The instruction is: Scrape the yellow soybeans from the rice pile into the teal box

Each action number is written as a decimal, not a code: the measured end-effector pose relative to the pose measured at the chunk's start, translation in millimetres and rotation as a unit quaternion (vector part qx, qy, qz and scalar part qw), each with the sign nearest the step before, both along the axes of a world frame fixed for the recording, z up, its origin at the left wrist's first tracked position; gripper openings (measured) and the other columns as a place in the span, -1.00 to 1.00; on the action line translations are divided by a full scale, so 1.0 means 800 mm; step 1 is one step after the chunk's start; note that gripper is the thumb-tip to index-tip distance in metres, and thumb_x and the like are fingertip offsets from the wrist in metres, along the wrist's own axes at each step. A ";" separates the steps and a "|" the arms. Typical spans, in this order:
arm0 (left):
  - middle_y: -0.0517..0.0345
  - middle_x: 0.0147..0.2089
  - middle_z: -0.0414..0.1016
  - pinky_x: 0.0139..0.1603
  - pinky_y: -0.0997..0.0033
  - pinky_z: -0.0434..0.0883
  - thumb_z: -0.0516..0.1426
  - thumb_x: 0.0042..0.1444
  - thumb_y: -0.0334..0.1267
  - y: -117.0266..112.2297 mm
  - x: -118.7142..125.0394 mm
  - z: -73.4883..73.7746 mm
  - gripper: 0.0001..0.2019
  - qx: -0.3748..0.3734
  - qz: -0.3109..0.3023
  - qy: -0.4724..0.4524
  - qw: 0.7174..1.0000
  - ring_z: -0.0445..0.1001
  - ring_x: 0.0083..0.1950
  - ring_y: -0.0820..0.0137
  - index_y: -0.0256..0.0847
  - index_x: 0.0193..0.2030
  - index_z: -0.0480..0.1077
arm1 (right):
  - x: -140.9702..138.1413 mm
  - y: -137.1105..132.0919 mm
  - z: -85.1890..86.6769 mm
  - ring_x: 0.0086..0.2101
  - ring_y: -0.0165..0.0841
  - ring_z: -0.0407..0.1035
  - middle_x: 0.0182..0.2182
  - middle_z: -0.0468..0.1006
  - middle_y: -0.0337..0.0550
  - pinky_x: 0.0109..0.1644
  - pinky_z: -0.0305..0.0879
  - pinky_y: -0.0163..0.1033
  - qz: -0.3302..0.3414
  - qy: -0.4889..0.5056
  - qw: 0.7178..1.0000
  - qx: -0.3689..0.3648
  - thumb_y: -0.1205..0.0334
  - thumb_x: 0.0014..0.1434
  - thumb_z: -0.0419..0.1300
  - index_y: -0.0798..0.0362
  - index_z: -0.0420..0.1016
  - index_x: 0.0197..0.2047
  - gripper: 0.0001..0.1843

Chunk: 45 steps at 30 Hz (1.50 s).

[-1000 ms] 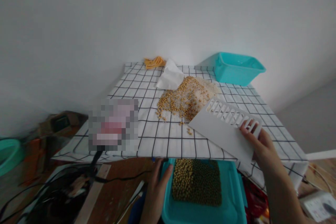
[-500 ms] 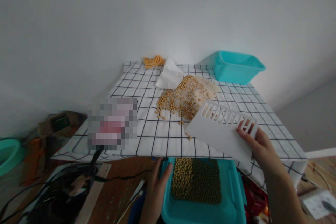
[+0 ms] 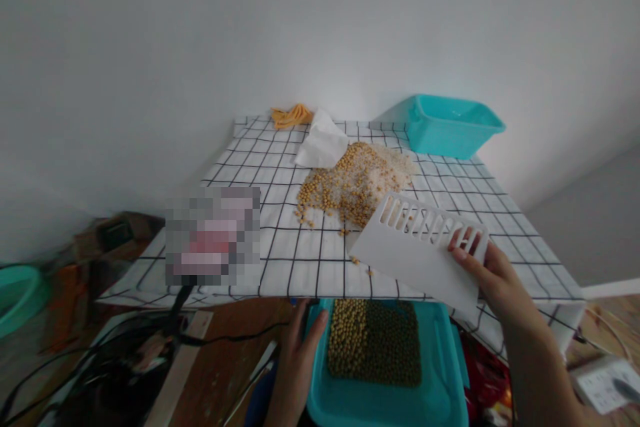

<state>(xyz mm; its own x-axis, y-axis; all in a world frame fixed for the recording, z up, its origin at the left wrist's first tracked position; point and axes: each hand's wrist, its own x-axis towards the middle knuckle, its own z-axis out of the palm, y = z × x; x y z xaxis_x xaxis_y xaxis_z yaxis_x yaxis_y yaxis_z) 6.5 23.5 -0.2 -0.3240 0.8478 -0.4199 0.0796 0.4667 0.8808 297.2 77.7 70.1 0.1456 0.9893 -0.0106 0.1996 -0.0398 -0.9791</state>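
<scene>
Right fingers (image 3: 463,248) clamped on the right end of a white slotted board (image 3: 410,253), fingertips curled over its top edge by the slots; right hand (image 3: 495,280) behind it, forearm running down to the lower right. Board tilted, its left edge low over the checked cloth (image 3: 300,260), just on the near side of a pile of yellow beans and rice (image 3: 355,180). A few loose beans (image 3: 356,260) lie on the cloth by the board's lower left corner. Left hand (image 3: 297,360) closed on the left rim of a teal tray (image 3: 450,373), thumb lying over the rim, other fingers outside it. Tray sits below the table's near edge, with yellow beans (image 3: 347,337) on its left side and green beans (image 3: 395,343) on its right. Farther out on the cloth: a white tissue (image 3: 323,143) touching the pile's far left, an orange bundle (image 3: 291,116) at the back edge, a teal tub (image 3: 450,127) at the far right corner.
</scene>
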 end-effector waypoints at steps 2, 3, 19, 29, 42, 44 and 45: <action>0.07 0.25 0.43 0.34 0.16 0.17 0.18 -0.08 0.08 0.000 -0.001 0.000 -0.54 -0.003 0.000 -0.001 1.000 0.21 0.36 0.08 -0.07 -0.05 0.46 | 0.000 0.000 0.001 -0.41 -0.36 0.31 -0.39 0.45 -0.21 -0.37 0.25 -0.32 0.004 0.001 1.000 0.008 -0.05 0.07 0.29 -0.01 0.49 -0.29 -0.71; 0.09 0.26 0.42 0.34 0.16 0.17 0.18 -0.08 0.08 0.000 -0.001 0.000 -0.54 -0.003 -0.001 -0.003 1.000 0.21 0.36 0.08 -0.06 -0.06 0.46 | 0.000 -0.001 0.001 -0.40 -0.35 0.31 -0.39 0.45 -0.21 -0.36 0.26 -0.32 0.005 0.000 1.000 0.012 -0.04 0.07 0.29 -0.01 0.49 -0.29 -0.72; 0.00 0.28 0.39 0.37 0.16 0.11 0.15 -0.07 0.04 0.002 0.000 0.002 -0.49 -0.017 -0.009 -0.006 1.000 0.20 0.37 0.08 -0.13 0.01 0.42 | -0.003 -0.012 0.005 -0.59 -0.33 0.34 -0.52 0.49 -0.23 -0.57 0.20 -0.30 -0.050 0.087 0.991 -0.090 0.00 -0.07 0.36 -0.02 0.50 -0.27 -0.68; 0.06 0.28 0.38 0.38 0.17 0.10 0.13 -0.05 0.00 0.001 0.000 0.007 -0.56 -0.025 -0.008 -0.004 1.000 0.19 0.37 0.12 -0.09 -0.03 0.42 | -0.006 -0.006 0.002 -0.36 -0.24 0.44 -0.30 0.56 -0.18 -0.38 0.33 -0.25 -0.123 0.076 0.989 0.002 0.04 -0.04 0.36 -0.06 0.53 -0.30 -0.76; 0.11 0.26 0.42 0.39 0.16 0.09 0.15 -0.09 0.06 -0.001 -0.001 0.005 -0.60 -0.023 -0.017 -0.001 1.000 0.17 0.38 0.11 -0.03 -0.11 0.44 | 0.007 0.004 -0.015 -0.33 -0.24 0.42 -0.32 0.55 -0.18 -0.33 0.31 -0.25 -0.080 0.058 0.995 0.007 -0.05 -0.02 0.34 -0.05 0.53 -0.23 -0.66; 0.03 0.28 0.39 0.39 0.18 0.09 0.11 -0.08 0.07 0.000 0.000 0.008 -0.51 -0.023 -0.024 -0.001 0.999 0.18 0.38 0.11 -0.10 -0.03 0.41 | 0.008 0.003 -0.015 -0.34 -0.27 0.40 -0.34 0.53 -0.19 -0.33 0.30 -0.27 -0.057 0.036 0.998 0.007 -0.04 0.01 0.33 -0.05 0.53 -0.22 -0.68; 0.00 0.29 0.38 0.38 0.19 0.09 0.10 -0.08 0.07 0.001 0.001 0.009 -0.48 -0.023 -0.025 -0.001 0.999 0.18 0.38 0.11 -0.14 0.00 0.39 | 0.009 0.002 -0.015 -0.34 -0.28 0.40 -0.34 0.53 -0.20 -0.32 0.30 -0.28 -0.042 0.024 0.999 0.010 -0.04 0.02 0.33 -0.05 0.53 -0.22 -0.70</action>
<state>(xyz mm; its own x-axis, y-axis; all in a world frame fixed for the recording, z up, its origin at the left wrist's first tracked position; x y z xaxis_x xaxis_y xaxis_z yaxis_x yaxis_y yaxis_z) 7.3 24.6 7.3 -0.2797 0.8427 -0.4600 0.1016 0.5024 0.8586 304.2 79.6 58.3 0.2277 0.9737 -0.0009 0.1486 -0.0356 -0.9883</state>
